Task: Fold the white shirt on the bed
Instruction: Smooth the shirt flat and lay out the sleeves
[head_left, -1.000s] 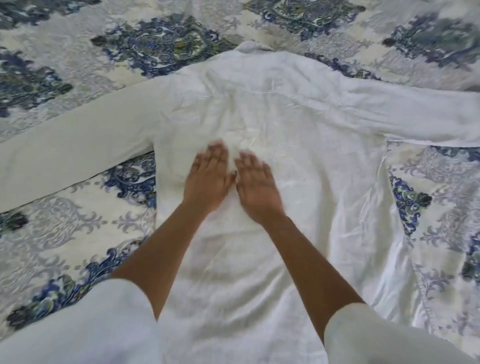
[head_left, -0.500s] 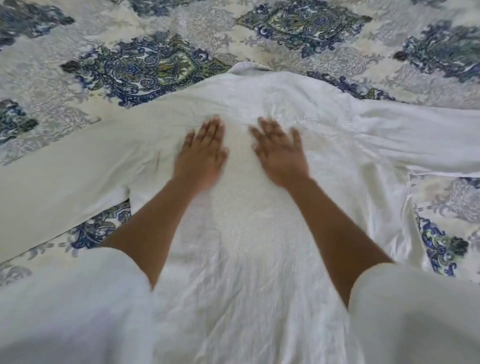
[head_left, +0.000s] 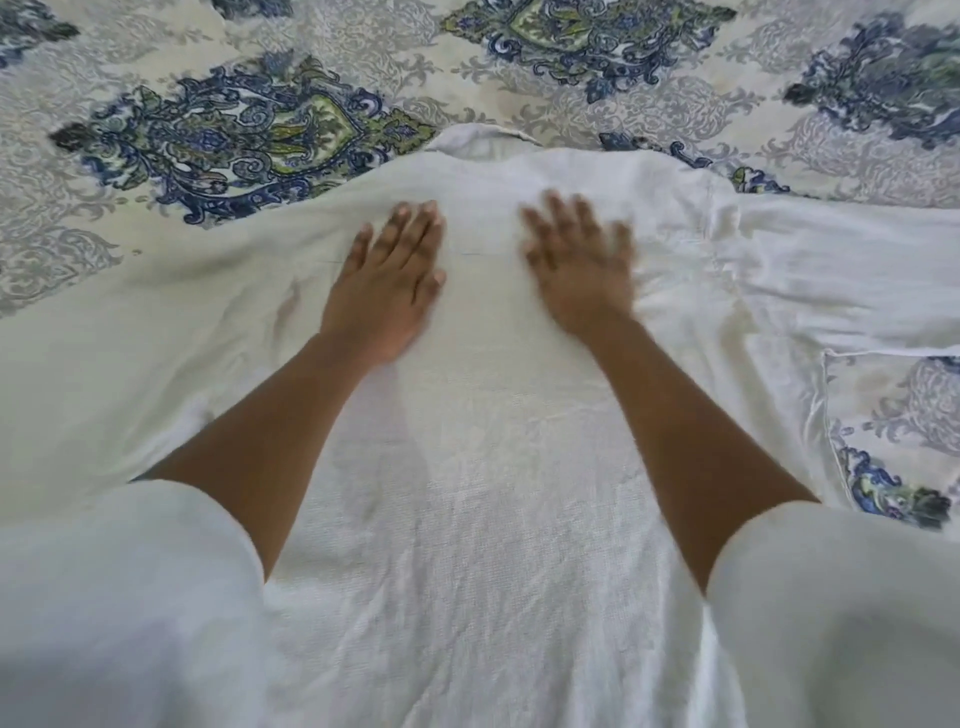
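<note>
Hands slid apart, upward | left hand (head_left: 387, 283), right hand (head_left: 582, 270) flat on white shirt (head_left: 483, 467)

Both hands (head_left: 387, 291) (head_left: 579, 270) rest side by side on the shirt (head_left: 478, 467), spread across the bed (head_left: 675, 104).

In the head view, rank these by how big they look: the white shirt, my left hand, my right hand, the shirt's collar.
1. white shirt
2. left hand and right hand: about alike; the right is blurred, so unranked
3. collar
</note>
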